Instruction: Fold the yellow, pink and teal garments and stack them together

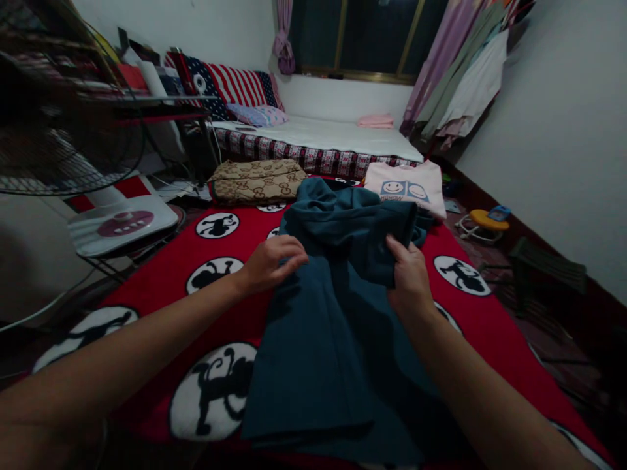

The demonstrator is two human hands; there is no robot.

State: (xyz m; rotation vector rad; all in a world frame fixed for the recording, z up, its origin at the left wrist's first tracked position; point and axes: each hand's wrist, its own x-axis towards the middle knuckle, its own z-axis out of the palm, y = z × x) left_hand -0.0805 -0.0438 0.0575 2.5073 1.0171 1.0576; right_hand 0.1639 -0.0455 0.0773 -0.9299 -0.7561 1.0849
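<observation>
Nearest to me are my two forearms, both cut off by the lower part of the view. Between them the blue-green garment [308, 333] lies lengthwise on a red blanket [161, 287]; its lower right side is hidden behind my right forearm. With my right hand [411, 274] I have a closed grip on a folded edge of this garment: my thumb presses from above, and my other fingers are mostly hidden. My left hand [272, 262] is half open, with fingers bent and nothing in the grip, at the garment's left edge; whether it touches the cloth I cannot tell. Beyond my hands the upper part of the garment is bunched, and its folds are too dark to read.

Farther, to the left, lies a brown patterned bundle [259, 183]; I cannot tell if it is a bag or folded cloth, nor what may be inside. To the right is a pale shirt [431, 179], partly covered by the garment. At far left a fan [105, 198] is cut off by the edge, and its cage hides part of the crowded bench [161, 100]. Farthest is a bed [337, 134] with a pillow [259, 115], below a dark window [372, 39].
</observation>
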